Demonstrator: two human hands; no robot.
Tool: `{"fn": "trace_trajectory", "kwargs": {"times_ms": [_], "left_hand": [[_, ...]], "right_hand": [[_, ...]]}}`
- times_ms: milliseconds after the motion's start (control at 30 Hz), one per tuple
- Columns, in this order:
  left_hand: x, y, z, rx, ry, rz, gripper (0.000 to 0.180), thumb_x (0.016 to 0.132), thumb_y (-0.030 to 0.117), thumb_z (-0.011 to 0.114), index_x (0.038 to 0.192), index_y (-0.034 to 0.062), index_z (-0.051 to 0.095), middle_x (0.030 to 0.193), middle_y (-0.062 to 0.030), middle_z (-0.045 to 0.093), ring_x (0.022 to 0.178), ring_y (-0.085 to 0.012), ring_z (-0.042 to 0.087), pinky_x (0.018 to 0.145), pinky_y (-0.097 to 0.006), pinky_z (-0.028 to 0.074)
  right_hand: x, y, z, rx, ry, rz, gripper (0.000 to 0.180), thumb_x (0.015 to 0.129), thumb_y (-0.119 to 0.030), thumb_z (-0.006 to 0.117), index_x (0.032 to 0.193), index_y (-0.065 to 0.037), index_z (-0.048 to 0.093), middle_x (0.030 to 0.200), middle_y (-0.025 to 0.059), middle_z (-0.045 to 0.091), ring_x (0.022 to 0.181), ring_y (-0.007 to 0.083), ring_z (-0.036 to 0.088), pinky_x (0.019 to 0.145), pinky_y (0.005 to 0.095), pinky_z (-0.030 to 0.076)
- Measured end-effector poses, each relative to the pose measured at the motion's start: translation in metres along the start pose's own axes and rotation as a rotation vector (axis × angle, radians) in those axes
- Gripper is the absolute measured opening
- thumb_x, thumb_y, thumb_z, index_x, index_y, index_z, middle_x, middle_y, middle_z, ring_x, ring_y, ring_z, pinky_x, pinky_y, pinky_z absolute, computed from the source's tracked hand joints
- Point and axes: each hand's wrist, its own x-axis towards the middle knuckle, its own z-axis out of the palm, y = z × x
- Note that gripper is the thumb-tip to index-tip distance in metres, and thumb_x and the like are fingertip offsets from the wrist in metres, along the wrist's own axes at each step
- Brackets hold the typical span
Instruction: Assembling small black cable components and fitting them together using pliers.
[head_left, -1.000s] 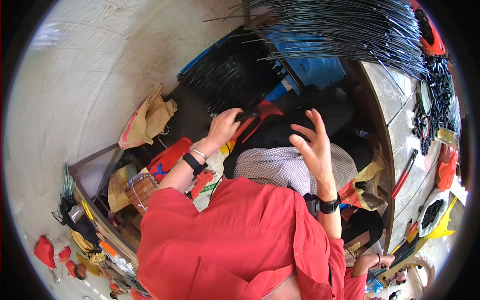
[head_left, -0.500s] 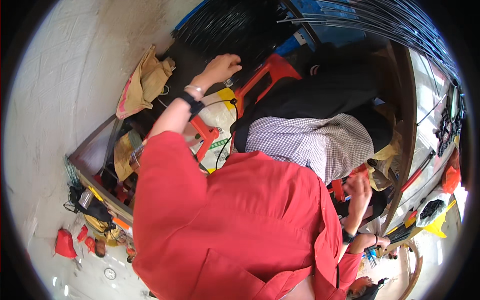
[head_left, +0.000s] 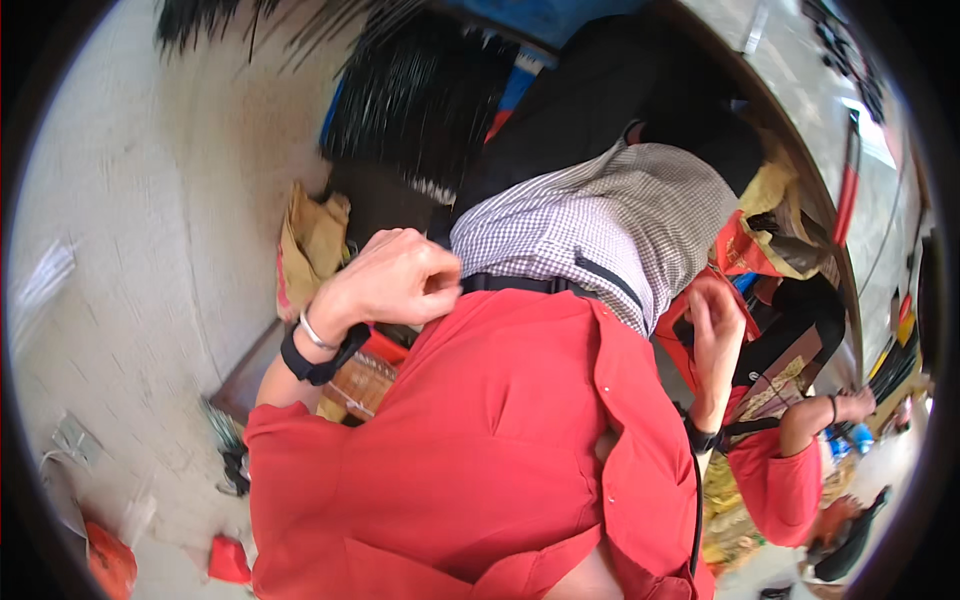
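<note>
My left hand point(head_left: 395, 278), with a silver bangle and a black band at its wrist, is curled into a loose fist beside the waist of my red shirt point(head_left: 450, 400). Nothing shows in its fingers. On the other side, my right hand point(head_left: 715, 322) hangs by my hip with bent fingers a little apart, and I see nothing in it. A checked cloth point(head_left: 610, 215) covers my lap between the hands, with a black belt point(head_left: 520, 284) above it. Black trousers point(head_left: 570, 105) extend beyond the cloth.
Ahead on the left lies a mass of thin black strands point(head_left: 410, 105). A brown paper sack point(head_left: 312, 235) stands by the pale wall. To the right are a red-and-tan bag point(head_left: 755, 245), a curved dark bench edge point(head_left: 835, 215) and a co-worker's red sleeve point(head_left: 785, 485).
My left hand has drawn back from beside the black strands to my waist, and its fingers have curled. My right hand stays near my hip. The whole view has swung.
</note>
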Motion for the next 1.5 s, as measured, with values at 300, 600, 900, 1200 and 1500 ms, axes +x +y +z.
{"fn": "trace_trajectory", "kwargs": {"times_ms": [300, 600, 900, 1200, 1500], "left_hand": [[0.058, 0.061, 0.037, -0.102, 0.129, 0.322, 0.018, 0.076, 0.012, 0.068, 0.09, 0.001, 0.065, 0.078, -0.0098, 0.064, 0.071, -0.0249, 0.063, 0.064, -0.033, 0.049], [0.073, 0.077, 0.033, 0.203, 0.035, 0.334, 0.029, 0.075, 0.012, 0.068, 0.101, -0.0006, 0.064, 0.091, -0.0137, 0.064, 0.082, -0.0286, 0.063, 0.072, -0.035, 0.05], [0.075, 0.062, 0.053, 0.222, 0.355, 0.516, 0.02, 0.079, 0.015, 0.066, 0.094, 0.0014, 0.064, 0.086, -0.0133, 0.064, 0.078, -0.0305, 0.063, 0.068, -0.039, 0.051], [0.08, 0.06, 0.036, 0.123, 0.117, 0.366, 0.032, 0.081, 0.025, 0.068, 0.101, -0.0001, 0.063, 0.089, -0.0114, 0.063, 0.078, -0.0269, 0.062, 0.068, -0.035, 0.051], [0.103, 0.067, 0.031, -0.124, -0.107, 0.191, 0.037, 0.079, 0.028, 0.07, 0.1, -0.0022, 0.067, 0.083, -0.0093, 0.063, 0.076, -0.016, 0.056, 0.066, -0.029, 0.045]], "right_hand": [[-0.012, -0.037, 0.016, -0.167, -0.447, -0.437, 0.022, 0.071, -0.008, 0.071, 0.091, -0.002, 0.065, 0.084, 0.0113, 0.064, 0.072, 0.0241, 0.063, 0.064, 0.0322, 0.05], [-0.029, -0.019, 0.023, -0.178, -0.3, -0.536, 0.025, 0.077, -0.018, 0.065, 0.095, 0.0, 0.064, 0.087, 0.0137, 0.064, 0.082, 0.0331, 0.062, 0.07, 0.0407, 0.049], [-0.022, -0.031, 0.044, -0.197, -0.158, -0.622, 0.022, 0.077, -0.019, 0.065, 0.09, -0.001, 0.065, 0.076, 0.0128, 0.061, 0.071, 0.0315, 0.062, 0.064, 0.0416, 0.049], [-0.012, -0.022, 0.06, -0.23, 0.029, -0.906, 0.014, 0.074, -0.013, 0.066, 0.084, -0.003, 0.063, 0.071, 0.0073, 0.059, 0.067, 0.0236, 0.061, 0.055, 0.036, 0.049], [-0.007, -0.019, 0.057, -0.257, 0.0, -0.9, 0.015, 0.069, -0.011, 0.068, 0.08, -0.003, 0.062, 0.077, 0.0077, 0.063, 0.072, 0.0248, 0.064, 0.06, 0.0346, 0.052]]}}
